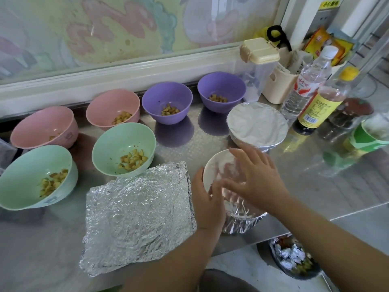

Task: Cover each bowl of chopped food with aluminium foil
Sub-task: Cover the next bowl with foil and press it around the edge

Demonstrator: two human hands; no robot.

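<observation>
1. My right hand [252, 175] lies flat on top of the white bowl [210, 165], fingers spread apart, pressing on the foil [242, 221] over it.
2. My left hand [207, 199] grips the bowl's near-left rim, thumb outside and fingers bent over the top; they are blurred.
3. The foil is crumpled down the bowl's near side, while the far-left rim shows bare.
4. The bowl stands at the front edge of the steel worktop [315, 186].
5. Just behind it sits a covered bowl [257, 125], its foil smooth across the top.
6. Left of my hands lies a stack of foil sheets [139, 216].
7. Beyond it stand open bowls with chopped food: two green bowls [124, 148] [35, 175], two pink bowls [44, 127] [113, 108] and two purple bowls [167, 104] [222, 91].
</observation>
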